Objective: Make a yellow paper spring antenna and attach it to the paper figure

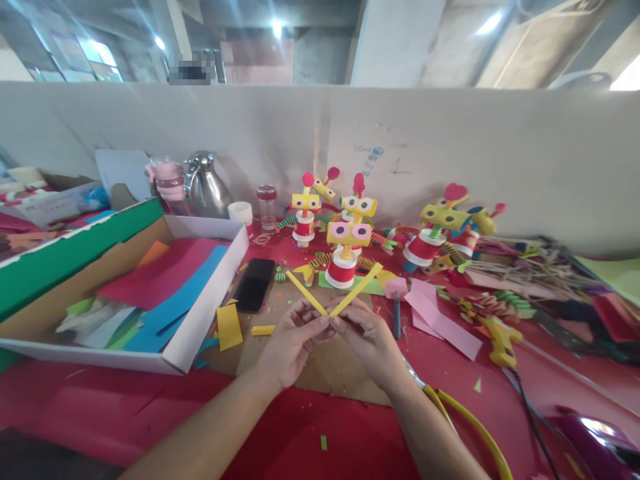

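Observation:
Two narrow yellow paper strips (357, 289) form a V above the middle of the table, meeting at my fingertips. My left hand (293, 341) pinches the joint from the left, its thumb against the paper. From the other side my right hand (367, 339) pinches the same spot, thumb tips nearly touching. Whether the strips are one folded piece or two overlapped cannot be made out. Under my hands lies a brown cardboard sheet (320, 370) with paper scraps. Just behind the V stands a paper-cup robot (342, 272) with a yellow head and pink-ringed eyes.
An open box (207, 287) of coloured paper fills the left, beside a black phone (254, 285). Yellow-handled scissors (470, 407) and a yellow glue gun (503, 343) with a cord lie right, near pink paper (443, 320). Several paper robots, a steel jug (207, 187) and a jar (267, 207) line the back.

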Action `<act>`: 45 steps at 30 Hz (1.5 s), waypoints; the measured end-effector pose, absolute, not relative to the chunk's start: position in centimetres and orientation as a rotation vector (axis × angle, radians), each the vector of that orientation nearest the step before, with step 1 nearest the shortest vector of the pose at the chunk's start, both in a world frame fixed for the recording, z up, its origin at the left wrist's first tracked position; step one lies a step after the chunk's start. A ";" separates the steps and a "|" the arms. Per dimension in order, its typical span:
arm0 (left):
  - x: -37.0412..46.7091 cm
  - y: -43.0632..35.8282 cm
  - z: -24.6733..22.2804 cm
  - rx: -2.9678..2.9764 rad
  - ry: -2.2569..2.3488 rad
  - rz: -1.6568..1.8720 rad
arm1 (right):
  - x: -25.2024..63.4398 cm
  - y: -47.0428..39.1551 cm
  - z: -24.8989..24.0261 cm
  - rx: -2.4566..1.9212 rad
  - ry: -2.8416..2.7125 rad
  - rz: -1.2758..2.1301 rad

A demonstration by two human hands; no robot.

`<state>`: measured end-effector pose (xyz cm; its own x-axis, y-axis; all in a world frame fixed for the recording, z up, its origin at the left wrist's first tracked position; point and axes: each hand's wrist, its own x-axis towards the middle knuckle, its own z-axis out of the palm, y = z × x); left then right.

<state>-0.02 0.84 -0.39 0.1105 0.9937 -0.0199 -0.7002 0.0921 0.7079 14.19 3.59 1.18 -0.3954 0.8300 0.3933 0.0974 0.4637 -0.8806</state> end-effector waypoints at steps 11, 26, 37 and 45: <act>0.5 0.6 0.0 0.634 0.651 1.469 | 14.7 3.5 0.9 -0.858 -1.722 1.069; 0.8 0.6 0.1 0.677 0.748 1.535 | 14.1 3.3 1.1 -0.840 -1.701 1.091; 0.6 0.8 -0.5 0.668 0.726 1.576 | 13.4 3.0 0.4 -0.868 -1.540 1.162; 0.5 0.4 -0.1 0.738 0.786 1.516 | 13.6 3.0 0.9 -0.853 -1.496 1.242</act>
